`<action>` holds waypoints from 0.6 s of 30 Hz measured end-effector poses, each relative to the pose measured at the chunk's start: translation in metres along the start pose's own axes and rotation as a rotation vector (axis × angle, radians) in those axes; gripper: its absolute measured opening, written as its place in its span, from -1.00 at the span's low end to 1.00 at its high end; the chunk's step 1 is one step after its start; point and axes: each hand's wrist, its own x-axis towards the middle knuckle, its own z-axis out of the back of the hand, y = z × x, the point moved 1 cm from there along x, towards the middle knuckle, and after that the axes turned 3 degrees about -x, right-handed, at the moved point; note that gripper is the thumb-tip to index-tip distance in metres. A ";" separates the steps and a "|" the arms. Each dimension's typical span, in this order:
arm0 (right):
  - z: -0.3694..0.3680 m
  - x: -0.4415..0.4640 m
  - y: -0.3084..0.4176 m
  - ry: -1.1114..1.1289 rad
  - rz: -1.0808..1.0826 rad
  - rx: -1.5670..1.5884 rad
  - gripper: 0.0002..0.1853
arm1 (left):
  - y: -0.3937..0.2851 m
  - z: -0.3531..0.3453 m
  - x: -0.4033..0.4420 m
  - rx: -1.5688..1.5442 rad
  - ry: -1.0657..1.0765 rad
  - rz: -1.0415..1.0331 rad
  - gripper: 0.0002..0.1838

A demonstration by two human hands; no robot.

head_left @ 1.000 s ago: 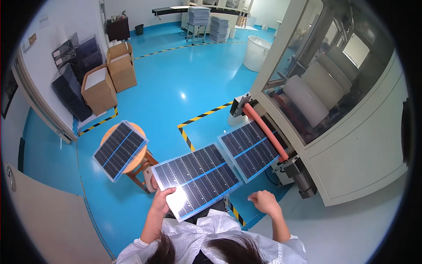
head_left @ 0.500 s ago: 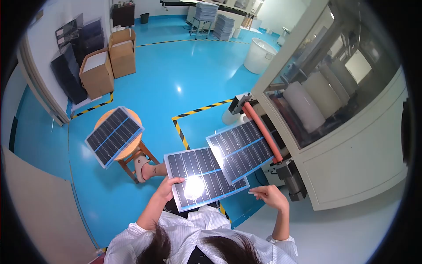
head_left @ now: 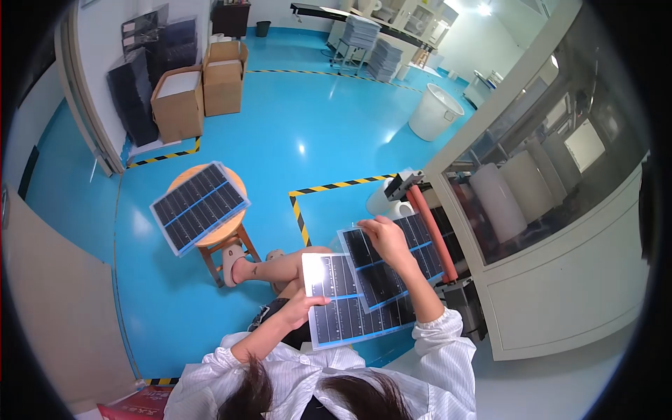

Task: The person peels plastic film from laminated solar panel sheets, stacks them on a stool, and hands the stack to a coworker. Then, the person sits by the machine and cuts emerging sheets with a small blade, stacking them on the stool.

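My left hand [head_left: 304, 308] grips the left edge of a dark panel sheet [head_left: 343, 318] with blue stripes, held over my lap, thumb on top. A second striped sheet [head_left: 378, 283] comes out from the red roller [head_left: 432, 234] of the machine and overlaps the upper right part of the held one. My right hand [head_left: 378, 231] is over the upper left part of this second sheet, fingers bent together near its top edge; whether they pinch it is too small to tell. Another striped sheet [head_left: 199, 203] lies on the round wooden stool [head_left: 241, 189] at the left.
The large machine [head_left: 560, 280] with a window and white rolls fills the right side. Cardboard boxes [head_left: 178, 112] and dark stacks [head_left: 133, 98] stand at the back left. Beyond the striped floor tape is a white bin [head_left: 434, 115]. My legs are beside the stool.
My right hand has moved from beside the sheets up and over the machine's sheet. The held sheet now lies partly under that sheet. The view has shifted.
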 end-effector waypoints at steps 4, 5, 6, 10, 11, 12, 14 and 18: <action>-0.022 0.010 -0.005 0.082 0.119 -0.099 -0.85 | -0.002 0.004 0.001 -0.001 -0.014 -0.009 -0.54; -0.020 0.010 -0.006 0.094 0.156 -0.230 -0.85 | -0.003 0.007 0.001 -0.017 -0.005 0.018 -0.54; -0.019 0.011 -0.008 0.104 0.196 -0.360 -0.85 | -0.003 0.008 0.001 -0.033 0.004 0.041 -0.54; -0.015 0.007 -0.040 0.068 0.196 -0.527 -0.84 | -0.004 0.013 0.001 -0.015 -0.039 0.020 -0.55; -0.014 0.006 -0.052 0.056 0.173 -0.492 -0.82 | -0.006 0.013 0.000 -0.011 -0.045 -0.003 -0.55; -0.012 0.004 -0.062 0.046 0.149 -0.457 -0.81 | -0.007 0.013 0.000 -0.007 -0.050 -0.024 -0.56; -0.008 0.000 -0.074 0.077 0.129 -0.530 -0.81 | -0.007 0.015 0.003 -0.027 -0.053 -0.006 -0.55; -0.004 -0.006 -0.098 0.033 0.126 -0.583 -0.82 | -0.012 0.011 0.005 -0.088 -0.066 -0.010 -0.53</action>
